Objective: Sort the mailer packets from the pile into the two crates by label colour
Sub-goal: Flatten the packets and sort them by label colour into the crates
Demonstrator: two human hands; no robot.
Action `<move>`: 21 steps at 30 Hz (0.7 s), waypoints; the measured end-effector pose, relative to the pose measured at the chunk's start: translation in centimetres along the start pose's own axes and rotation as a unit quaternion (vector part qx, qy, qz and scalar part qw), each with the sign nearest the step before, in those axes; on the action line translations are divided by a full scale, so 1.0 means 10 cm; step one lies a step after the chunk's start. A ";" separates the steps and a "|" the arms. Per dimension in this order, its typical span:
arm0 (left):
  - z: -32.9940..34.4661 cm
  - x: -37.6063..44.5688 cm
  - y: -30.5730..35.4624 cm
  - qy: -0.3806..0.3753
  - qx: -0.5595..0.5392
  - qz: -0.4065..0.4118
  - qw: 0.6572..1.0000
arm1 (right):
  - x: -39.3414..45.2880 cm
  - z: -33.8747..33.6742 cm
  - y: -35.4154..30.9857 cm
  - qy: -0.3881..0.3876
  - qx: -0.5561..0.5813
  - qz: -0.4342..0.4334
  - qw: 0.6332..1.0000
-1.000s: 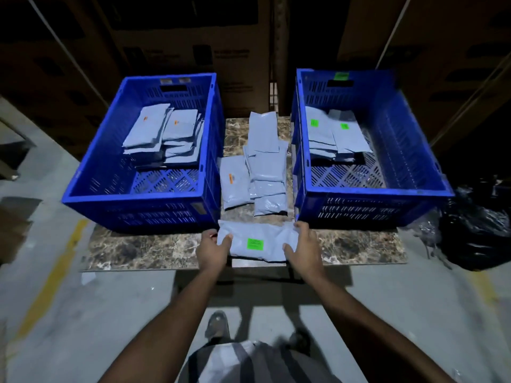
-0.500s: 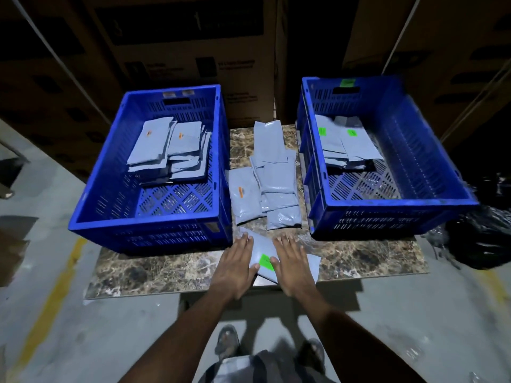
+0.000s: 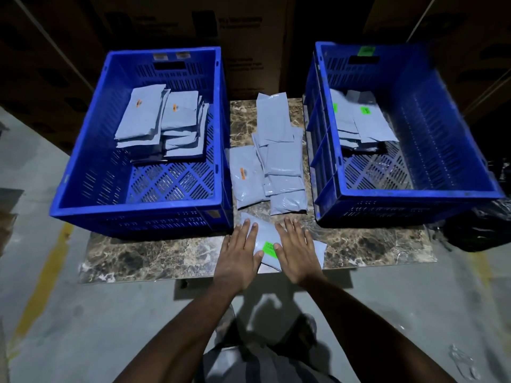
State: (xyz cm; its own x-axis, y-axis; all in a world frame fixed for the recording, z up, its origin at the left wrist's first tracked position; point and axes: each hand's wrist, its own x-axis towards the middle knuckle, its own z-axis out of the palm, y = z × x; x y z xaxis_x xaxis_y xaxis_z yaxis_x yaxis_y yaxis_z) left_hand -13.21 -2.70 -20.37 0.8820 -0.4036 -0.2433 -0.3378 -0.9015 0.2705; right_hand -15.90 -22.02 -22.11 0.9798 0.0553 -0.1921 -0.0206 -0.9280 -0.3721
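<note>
A grey mailer packet with a green label (image 3: pixel 267 241) lies on the marble slab (image 3: pixel 154 252) near its front edge. My left hand (image 3: pixel 240 252) and my right hand (image 3: pixel 297 251) lie flat on it with straight fingers, one on each side of the label. Behind it sits the pile of grey packets (image 3: pixel 272 161); one shows an orange label. The left blue crate (image 3: pixel 83 183) holds packets with orange labels (image 3: pixel 163 123). Stacked in the right blue crate (image 3: pixel 442 172) are packets with green labels (image 3: pixel 362 120).
The slab is low, above a grey concrete floor with a yellow line (image 3: pixel 41 277) at the left. Black plastic bags (image 3: pixel 481 230) lie right of the right crate. Cardboard boxes (image 3: pixel 166 20) stand behind the crates. My feet show below the slab's front edge.
A second ago both hands gripped the green-label packet by its ends. Now they press flat on it and the packet lies turned at an angle. The camera has moved closer.
</note>
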 end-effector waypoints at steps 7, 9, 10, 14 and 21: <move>-0.12 -0.12 0.25 -0.022 0.017 -0.079 0.997 | -0.01 -0.24 0.03 -0.014 -0.067 -0.018 0.997; -0.14 -0.15 0.28 -0.005 0.028 -0.079 0.996 | -0.07 -0.25 0.03 -0.013 -0.055 -0.022 0.998; -0.15 -0.15 0.28 0.018 0.028 -0.062 0.998 | -0.11 -0.22 0.03 -0.022 -0.028 -0.023 0.999; -0.15 -0.06 0.15 0.024 -0.008 0.024 0.999 | -0.20 -0.10 0.06 -0.035 0.029 -0.008 0.999; -0.03 -0.02 0.01 -0.006 -0.013 0.028 1.000 | -0.26 -0.05 0.05 -0.005 0.032 0.004 0.999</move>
State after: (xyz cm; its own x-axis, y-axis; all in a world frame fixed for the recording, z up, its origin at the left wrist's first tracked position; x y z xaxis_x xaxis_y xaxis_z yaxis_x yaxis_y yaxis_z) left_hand -13.38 -2.68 -20.01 0.8584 -0.4544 -0.2380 -0.3771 -0.8735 0.3077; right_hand -18.34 -22.77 -21.33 0.9777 0.0513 -0.2037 -0.0416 -0.9032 -0.4272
